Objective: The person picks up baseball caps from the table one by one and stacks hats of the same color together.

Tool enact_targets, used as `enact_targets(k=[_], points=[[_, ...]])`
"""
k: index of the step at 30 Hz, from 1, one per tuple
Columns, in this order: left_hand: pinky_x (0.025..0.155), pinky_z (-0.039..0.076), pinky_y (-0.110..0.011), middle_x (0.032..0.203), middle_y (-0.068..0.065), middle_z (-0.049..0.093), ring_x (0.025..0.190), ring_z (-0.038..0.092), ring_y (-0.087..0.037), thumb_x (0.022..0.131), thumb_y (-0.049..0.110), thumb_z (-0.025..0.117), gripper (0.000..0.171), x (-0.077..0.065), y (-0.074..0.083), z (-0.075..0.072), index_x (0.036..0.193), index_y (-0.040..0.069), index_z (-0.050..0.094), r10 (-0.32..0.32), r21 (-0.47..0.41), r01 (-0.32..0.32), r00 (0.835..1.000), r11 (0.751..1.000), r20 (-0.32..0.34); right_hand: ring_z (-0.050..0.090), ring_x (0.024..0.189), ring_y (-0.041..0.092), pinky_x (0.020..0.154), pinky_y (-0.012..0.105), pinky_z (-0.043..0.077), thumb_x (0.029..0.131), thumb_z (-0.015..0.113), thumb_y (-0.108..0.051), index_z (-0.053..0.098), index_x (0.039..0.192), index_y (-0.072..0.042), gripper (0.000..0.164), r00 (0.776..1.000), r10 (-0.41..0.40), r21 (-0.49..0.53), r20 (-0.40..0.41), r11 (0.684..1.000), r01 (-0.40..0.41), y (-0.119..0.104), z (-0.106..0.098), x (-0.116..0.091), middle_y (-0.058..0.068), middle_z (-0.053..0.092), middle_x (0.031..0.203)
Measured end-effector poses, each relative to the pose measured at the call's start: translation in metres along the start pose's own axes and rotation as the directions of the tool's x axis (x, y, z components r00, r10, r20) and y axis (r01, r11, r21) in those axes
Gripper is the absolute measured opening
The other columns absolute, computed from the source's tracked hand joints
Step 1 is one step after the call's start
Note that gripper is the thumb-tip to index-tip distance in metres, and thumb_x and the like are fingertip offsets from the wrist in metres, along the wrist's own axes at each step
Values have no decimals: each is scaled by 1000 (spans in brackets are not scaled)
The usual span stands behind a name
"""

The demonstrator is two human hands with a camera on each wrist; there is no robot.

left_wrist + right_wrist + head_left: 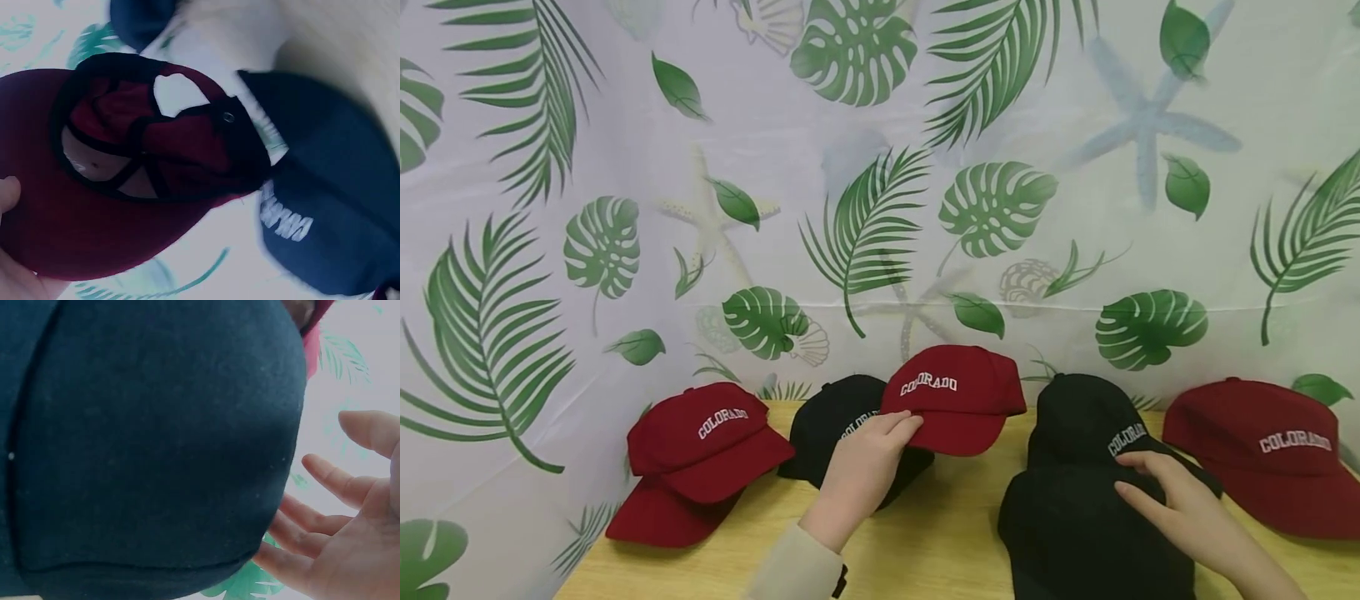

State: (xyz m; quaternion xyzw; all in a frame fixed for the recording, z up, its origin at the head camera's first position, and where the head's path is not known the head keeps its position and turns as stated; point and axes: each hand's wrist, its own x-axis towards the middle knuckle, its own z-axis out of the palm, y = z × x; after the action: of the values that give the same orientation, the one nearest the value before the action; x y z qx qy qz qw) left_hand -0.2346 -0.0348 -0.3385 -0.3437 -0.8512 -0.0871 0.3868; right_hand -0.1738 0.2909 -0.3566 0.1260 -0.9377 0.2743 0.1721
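Observation:
My left hand (863, 465) pinches the brim of a red baseball cap (958, 387) lettered COLORADO, holding it above the table. In the left wrist view the cap's hollow inside and back strap (226, 119) show, with the thumb on the brim. Behind that hand sits a black cap (823, 425), partly hidden. My right hand (1198, 508) has its fingers extended beside a black cap (1093, 537) in front of another black COLORADO cap (1075, 412). In the right wrist view the fingers (337, 481) are spread, some fingertips hidden behind the black cap (156, 437).
Two red caps (722, 442) overlap at the left of the wooden table (955, 533). Another red cap (1255, 442) lies at the right, close to the black ones. A leaf-patterned curtain (880, 208) hangs behind the table.

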Motion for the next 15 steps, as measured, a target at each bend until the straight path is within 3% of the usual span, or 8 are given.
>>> enact_targets(k=[4,7,11,15], points=[[61,43,-24,96,1,54,87,49,-12,66,4,61,34,-7,2,-36,97,17,55,33,22,-32,997,999,-74,40,84,23,65,37,32,75,53,-24,46,100,-3,33,1000,-15,-1,-15,1000,15,-3,-1,1,11,45,97],[55,43,-24,95,1,55,85,49,-13,64,1,61,35,-17,3,-61,95,16,56,61,32,-58,994,998,-90,40,85,22,65,36,32,75,53,-24,46,100,-4,33,1000,-22,-2,-15,1000,22,-5,0,1,11,44,98],[48,43,-25,96,1,54,85,48,-14,63,0,59,36,-34,4,-89,96,16,56,64,64,-64,998,996,4,39,85,22,65,36,32,75,53,-25,46,100,-6,31,1000,-28,-8,-3,1000,28,-8,1,1,9,44,99],[43,42,-28,96,-1,54,83,49,-17,65,1,56,35,-49,6,-100,97,15,55,86,113,-102,987,988,133,39,87,23,65,39,32,76,52,-24,45,99,-6,31,999,-35,2,8,999,35,-12,1,0,10,42,100]])
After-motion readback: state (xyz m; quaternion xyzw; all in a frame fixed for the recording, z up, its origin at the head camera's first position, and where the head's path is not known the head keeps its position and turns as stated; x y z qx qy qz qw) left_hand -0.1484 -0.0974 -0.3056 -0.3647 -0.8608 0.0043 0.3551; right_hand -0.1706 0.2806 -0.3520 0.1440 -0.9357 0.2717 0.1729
